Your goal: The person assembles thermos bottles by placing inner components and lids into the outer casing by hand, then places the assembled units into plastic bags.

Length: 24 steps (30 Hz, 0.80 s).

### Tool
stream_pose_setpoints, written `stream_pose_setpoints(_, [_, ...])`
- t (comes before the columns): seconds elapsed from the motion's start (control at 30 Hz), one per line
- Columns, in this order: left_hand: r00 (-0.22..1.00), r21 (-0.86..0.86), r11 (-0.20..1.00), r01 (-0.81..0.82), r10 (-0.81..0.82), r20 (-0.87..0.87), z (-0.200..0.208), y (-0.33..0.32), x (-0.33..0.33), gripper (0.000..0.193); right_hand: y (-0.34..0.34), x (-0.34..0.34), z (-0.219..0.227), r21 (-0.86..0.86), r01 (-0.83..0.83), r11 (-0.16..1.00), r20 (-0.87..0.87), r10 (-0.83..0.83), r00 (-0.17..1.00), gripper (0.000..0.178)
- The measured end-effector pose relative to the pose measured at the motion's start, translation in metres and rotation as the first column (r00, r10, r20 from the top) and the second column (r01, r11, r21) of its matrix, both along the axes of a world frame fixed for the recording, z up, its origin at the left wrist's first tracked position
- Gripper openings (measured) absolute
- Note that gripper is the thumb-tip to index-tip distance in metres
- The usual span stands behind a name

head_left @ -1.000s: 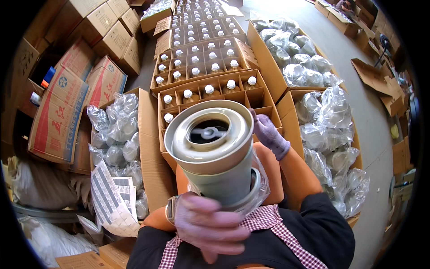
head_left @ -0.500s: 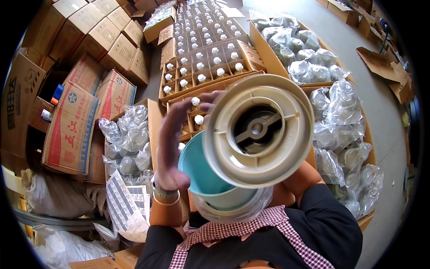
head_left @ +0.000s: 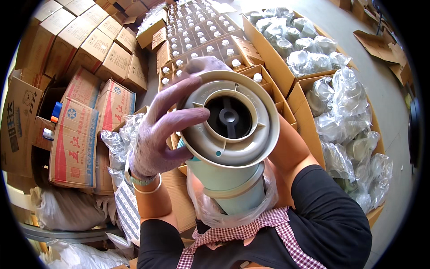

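Note:
A round grey-beige plastic lid (head_left: pixel 229 117), with an inner ring and a dark centre crossed by a bar, faces up in front of me. My left hand (head_left: pixel 154 130), in a pale purple glove, grips its left side, fingers over the rim and face. Below the lid is a pale teal plastic container (head_left: pixel 215 177), its mouth mostly covered; I cannot tell whether the lid is seated. A second teal part with a beige rim (head_left: pixel 239 197) sits underneath, inside a clear plastic bag (head_left: pixel 266 197). My right forearm reaches behind the lid, and that hand is hidden.
Ahead are divided cartons of white-capped bottles (head_left: pixel 197 40). Open cartons of bagged items (head_left: pixel 342 121) stand on the right, and another bagged bundle (head_left: pixel 118 143) lies on the left. Closed cartons (head_left: pixel 74 139) are stacked at left, near a printed sheet (head_left: pixel 127 210).
The lid has moved left and over the teal container, hiding its mouth. My left hand has gone from beside the container, fingers apart, to gripping the lid.

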<state>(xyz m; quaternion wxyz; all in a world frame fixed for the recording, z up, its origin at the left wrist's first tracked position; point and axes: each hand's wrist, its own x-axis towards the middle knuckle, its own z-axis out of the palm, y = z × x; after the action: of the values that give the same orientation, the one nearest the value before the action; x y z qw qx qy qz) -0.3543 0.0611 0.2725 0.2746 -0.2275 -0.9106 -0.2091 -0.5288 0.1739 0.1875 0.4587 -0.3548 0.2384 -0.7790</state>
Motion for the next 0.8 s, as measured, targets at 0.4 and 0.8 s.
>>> stream_pose_setpoints(0.4, [0.979, 0.986, -0.169, -0.003, 0.201, 0.038, -0.113, -0.047, -0.005, 0.052, -0.075, 0.022, -0.041, -0.528, 0.817, 0.232, -0.543, -0.832, -0.115, 0.078])
stream_pose_setpoints(0.8, [0.869, 0.939, -0.034, -0.341, 0.370, 0.329, -0.167, -0.044, 0.021, 0.049, -0.099, 0.010, -0.084, -0.246, 0.312, 0.918, -0.861, -0.355, 0.365, 0.093])
